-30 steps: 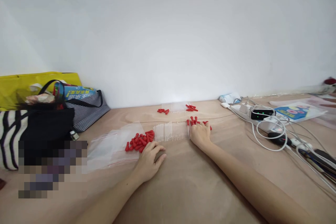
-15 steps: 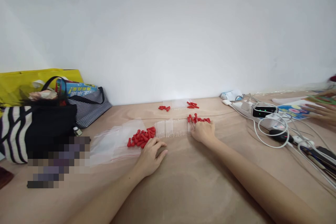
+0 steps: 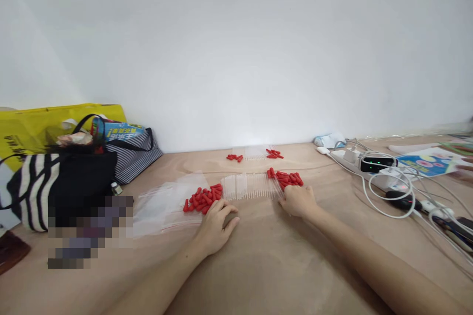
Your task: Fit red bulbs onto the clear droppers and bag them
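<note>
– Gripping anything with the right hand [image 3: 298,202]?
– Its fingers are curled down; I can't tell whether they pinch anything. They sit by the right end of a row of thin, clear plastic tubes [image 3: 244,187], just in front of a heap of small red bulb-shaped pieces [image 3: 285,178].
– And the left hand [image 3: 216,226]?
– Loosely curved, thumb apart from the fingers, at the near edge of another heap of red pieces [image 3: 202,199], beside flat, clear plastic bags [image 3: 157,204].
</note>
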